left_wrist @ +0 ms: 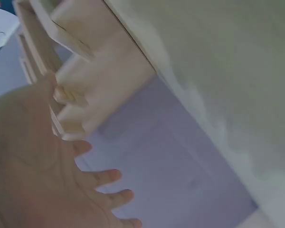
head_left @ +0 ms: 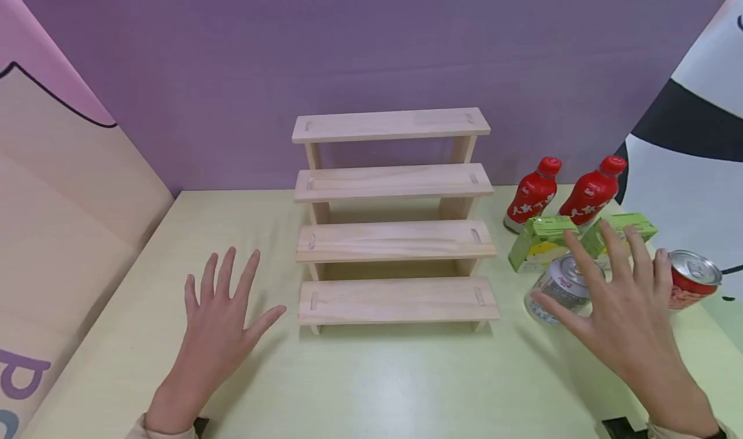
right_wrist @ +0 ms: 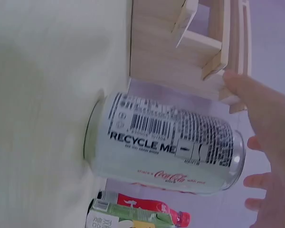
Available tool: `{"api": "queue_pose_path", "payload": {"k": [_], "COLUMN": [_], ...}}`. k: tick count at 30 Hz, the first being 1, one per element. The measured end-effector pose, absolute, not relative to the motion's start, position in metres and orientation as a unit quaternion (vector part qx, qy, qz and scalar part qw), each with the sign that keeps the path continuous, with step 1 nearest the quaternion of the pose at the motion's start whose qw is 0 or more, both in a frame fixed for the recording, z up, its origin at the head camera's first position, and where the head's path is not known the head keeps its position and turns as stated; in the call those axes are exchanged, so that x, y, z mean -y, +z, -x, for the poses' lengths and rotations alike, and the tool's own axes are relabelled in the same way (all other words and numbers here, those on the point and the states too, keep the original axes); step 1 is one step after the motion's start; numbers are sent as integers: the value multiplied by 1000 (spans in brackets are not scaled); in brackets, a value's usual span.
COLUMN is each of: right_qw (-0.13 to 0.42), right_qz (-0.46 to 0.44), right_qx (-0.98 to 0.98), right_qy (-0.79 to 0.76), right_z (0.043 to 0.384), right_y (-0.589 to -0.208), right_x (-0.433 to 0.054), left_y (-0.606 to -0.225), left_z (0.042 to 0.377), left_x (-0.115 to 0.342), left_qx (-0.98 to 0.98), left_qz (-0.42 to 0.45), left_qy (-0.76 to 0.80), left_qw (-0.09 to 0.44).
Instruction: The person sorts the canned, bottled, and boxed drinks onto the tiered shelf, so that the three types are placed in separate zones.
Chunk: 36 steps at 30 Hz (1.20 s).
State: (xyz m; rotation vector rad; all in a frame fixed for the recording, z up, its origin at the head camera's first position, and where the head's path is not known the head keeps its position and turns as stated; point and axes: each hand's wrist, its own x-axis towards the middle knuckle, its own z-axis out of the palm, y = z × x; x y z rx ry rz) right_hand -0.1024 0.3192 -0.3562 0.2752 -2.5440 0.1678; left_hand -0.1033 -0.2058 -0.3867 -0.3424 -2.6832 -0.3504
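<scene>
Right hand, spread wide open, hovers by a silver can, while left hand, likewise splayed, hovers near wooden shelves.

Counted on tabletop: red bottles, 2; green cartons, 2; drink cans, 2 (1 silver, 1 red); wooden rack, 1, with 4 shelves.

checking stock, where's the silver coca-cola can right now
In the head view, the silver Coca-Cola can stands at the right of the table, in front of the left green drink carton and partly hidden by the right hand.
</scene>
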Motion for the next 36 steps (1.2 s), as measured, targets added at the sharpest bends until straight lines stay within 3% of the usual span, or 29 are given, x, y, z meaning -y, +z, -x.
{"api": "queue_pose_path", "payload": {"k": [10, 24, 32, 36], "right_qw": [261, 225, 167, 176], "right_qz": [-101, -103, -74, -82], "right_qx": [953, 959, 972, 969], "right_qy": [115, 140, 149, 153], "right_z": [93, 96, 97, 97], "right_y": [-355, -355, -356, -355], "right_x": [-310, -319, -321, -322], "left_y": [-382, -379, -395, -400], "left_z": [96, 109, 115, 116], "left_x": [187, 185, 185, 184], "left_qx": [951, 798, 729, 719], "left_qz": [164, 124, 124, 114], "left_qy": [-248, -560, -631, -646], "left_qw": [83, -185, -232, -231]}}
